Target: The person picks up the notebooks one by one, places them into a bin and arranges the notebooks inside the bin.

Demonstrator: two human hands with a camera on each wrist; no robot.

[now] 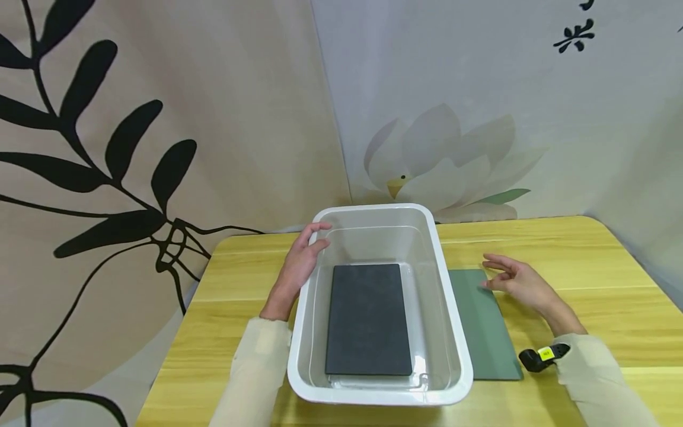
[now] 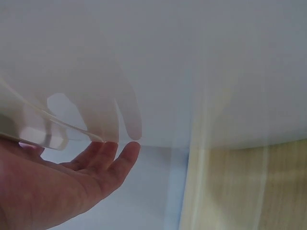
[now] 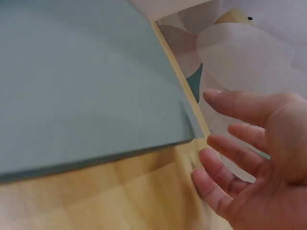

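A deep white plastic tub (image 1: 381, 396) stands on the wooden table. My left hand (image 1: 300, 264) holds its left rim near the far corner; in the left wrist view the fingers (image 2: 125, 163) lie against the outer wall. Flat on the tub's floor lies a dark grey notebook (image 1: 369, 320). To the right of the tub is a thin green notebook (image 1: 488, 332), its left part hidden behind the tub wall. My right hand (image 1: 520, 286) hovers at the green notebook's far right corner, fingers relaxed and spread, holding nothing.
The yellow wood-grain table (image 1: 587, 267) reaches back to a wall covering (image 1: 256, 118) printed with dark leaves and a pale flower. A small black device (image 1: 539, 359) with a yellow label sits at the right wrist.
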